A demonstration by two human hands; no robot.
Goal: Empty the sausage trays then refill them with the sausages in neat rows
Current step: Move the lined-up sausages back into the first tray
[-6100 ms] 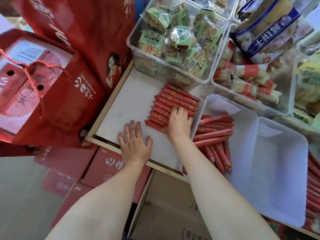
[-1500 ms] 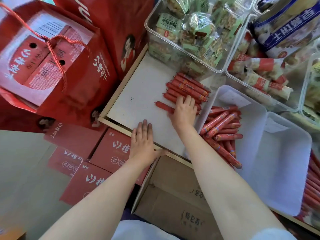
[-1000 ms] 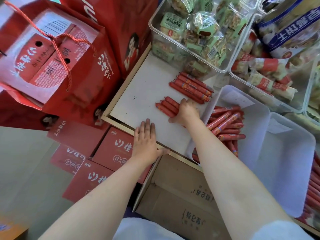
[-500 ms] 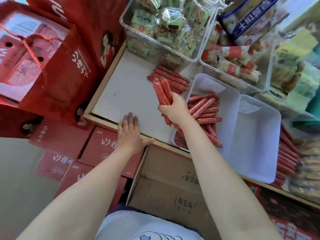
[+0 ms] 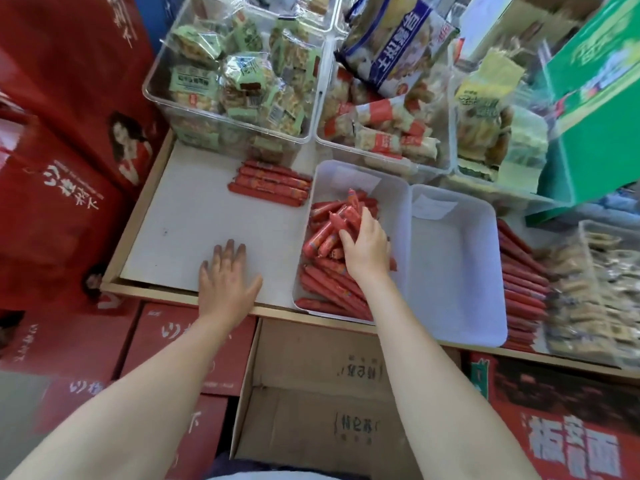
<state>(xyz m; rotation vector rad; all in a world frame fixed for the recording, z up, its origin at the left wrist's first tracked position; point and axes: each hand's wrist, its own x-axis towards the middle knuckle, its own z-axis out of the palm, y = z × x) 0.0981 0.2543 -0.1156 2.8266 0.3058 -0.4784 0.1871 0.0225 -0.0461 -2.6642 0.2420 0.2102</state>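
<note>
A handful of sausages (image 5: pixel 341 225) is hanging over the left white tray (image 5: pixel 391 188), gripped by the curled fingers of the right hand (image 5: pixel 367 245) above a jumbled pile. The left hand (image 5: pixel 227 277) is lying flat, fingers straight, on the white shelf board (image 5: pixel 194 216). Laying them parallel to the neat row at the tray's near end would probably be tidiest.

the right hand (image 5: pixel 367 249) grips a few red sausages (image 5: pixel 341 220) over the pile in the left white tray (image 5: pixel 394 188), its fingers (image 5: pixel 346 235) curled round them. the left hand (image 5: pixel 227 277) rests flat on the white surface (image 5: pixel 194 216), fingers spread. a neat row of sausages (image 5: pixel 270 183) lies on the surface just left of that tray. the right white tray (image 5: pixel 453 265) touches the left one, with more sausages (image 5: pixel 523 282) stacked at its right.
</note>
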